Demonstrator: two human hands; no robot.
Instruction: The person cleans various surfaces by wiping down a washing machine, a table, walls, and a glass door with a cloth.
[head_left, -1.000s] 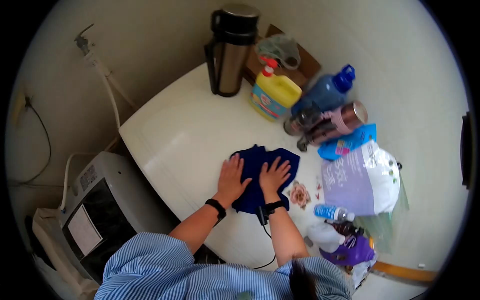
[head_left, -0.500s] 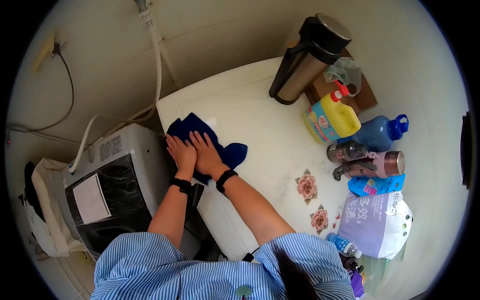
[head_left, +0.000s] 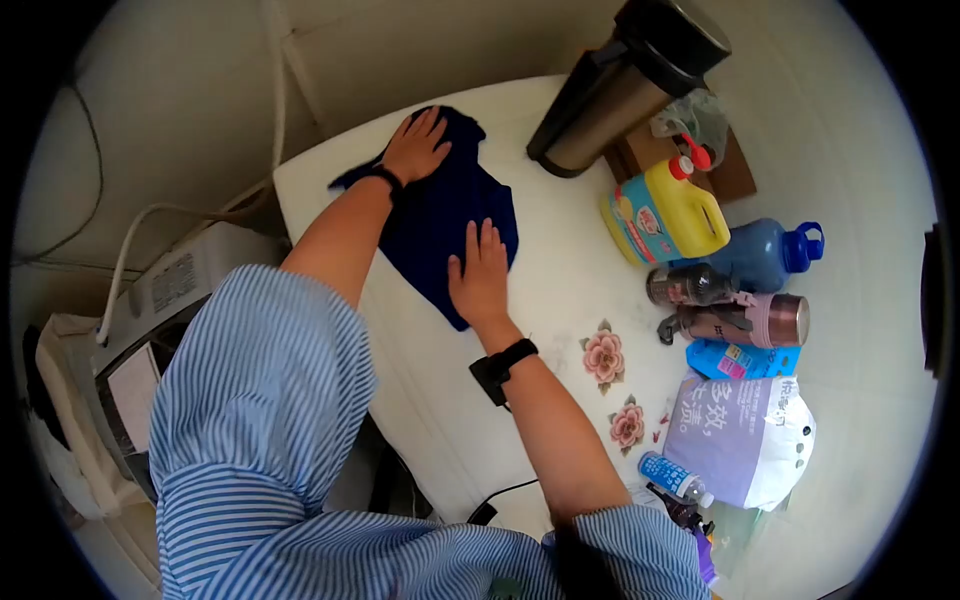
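Note:
A dark blue cloth (head_left: pixel 445 215) lies spread on the white table (head_left: pixel 420 380), its edges uneven. My left hand (head_left: pixel 418 150) rests flat on the cloth's far end, fingers spread toward the back edge. Nearer to me, my right hand (head_left: pixel 482 275) lies open on the cloth's right part, with the thumb out to the side. Both palms face down, and neither hand grips the fabric. Each wrist wears a black band.
Along the right side stand a large thermos (head_left: pixel 620 95), a yellow jug (head_left: pixel 668 215), a blue bottle (head_left: pixel 765 258), a pink flask (head_left: pixel 750 320) and a purple-white package (head_left: pixel 735 440). A small bottle (head_left: pixel 675 478) lies nearer. Left of the table is a grey machine (head_left: pixel 190 285).
My hands, side by side on a bunched cloth before, are now apart. The left has moved to the far end, the right rightward and nearer. The cloth is spread wider.

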